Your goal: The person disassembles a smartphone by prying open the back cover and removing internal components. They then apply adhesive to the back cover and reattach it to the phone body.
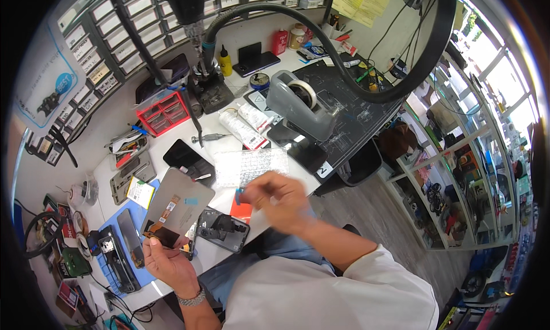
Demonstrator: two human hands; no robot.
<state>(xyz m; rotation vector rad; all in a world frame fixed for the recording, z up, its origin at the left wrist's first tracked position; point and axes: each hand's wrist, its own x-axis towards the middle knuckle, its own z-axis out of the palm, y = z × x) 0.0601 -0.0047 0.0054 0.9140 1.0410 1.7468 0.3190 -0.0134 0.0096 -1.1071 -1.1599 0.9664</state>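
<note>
My left hand (169,267) grips a phone screen panel (184,218) by its lower edge. The panel's grey back faces up, with a brown flex cable (170,207) and a short piece of blue tape (191,201) on it. To the right, my right hand (281,204) is raised over the table, slightly blurred, thumb and fingers pinched on a small blue strip (239,196). An opened phone body (222,231) lies just right of the panel, beside an orange-red card (241,212). Behind the hands is a sheet of bubble wrap (252,166).
Left of the panel, a blue mat (117,272) bears phone parts. A dark phone (184,157), a screwdriver (211,137), white tubes (243,129) and a grey tape dispenser (303,109) stand farther back. A thick black flexible arm (321,29) arches overhead. A red drawer box (164,115) sits back left.
</note>
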